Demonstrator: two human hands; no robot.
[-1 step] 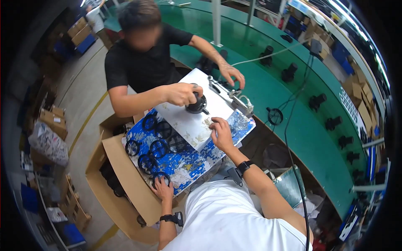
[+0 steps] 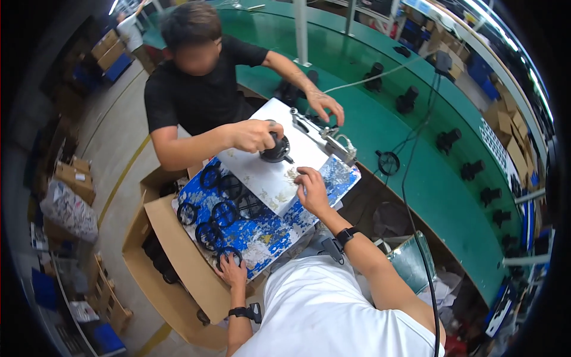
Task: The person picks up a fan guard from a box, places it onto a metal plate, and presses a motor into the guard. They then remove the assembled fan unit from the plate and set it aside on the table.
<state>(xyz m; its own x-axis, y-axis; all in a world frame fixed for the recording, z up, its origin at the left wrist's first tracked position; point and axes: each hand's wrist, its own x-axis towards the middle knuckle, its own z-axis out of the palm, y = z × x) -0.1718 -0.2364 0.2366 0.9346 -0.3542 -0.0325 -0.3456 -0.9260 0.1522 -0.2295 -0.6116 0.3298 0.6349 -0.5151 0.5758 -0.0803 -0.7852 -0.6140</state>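
Observation:
My left hand (image 2: 233,272) has its fingers hooked over a black plastic ring (image 2: 229,256) at the near corner of a blue, paint-worn tabletop (image 2: 267,238). More black rings (image 2: 225,212) lie beyond it, some with crossbars. My right hand (image 2: 312,193) rests at the near right part of a white board (image 2: 270,185), its fingers apart and slightly bent, with nothing visible in them. Close to those fingertips stands a round black housing (image 2: 276,152). A co-worker's hand (image 2: 257,136) grips its top. The co-worker's other hand hovers beside a metal toggle clamp (image 2: 324,138).
An open cardboard box (image 2: 178,250) holding black parts stands at the left of the table. Along the right curves a green bench (image 2: 357,119) with a row of black housings (image 2: 448,140) and one black ring (image 2: 388,162). A dark cable (image 2: 407,202) hangs down at my right.

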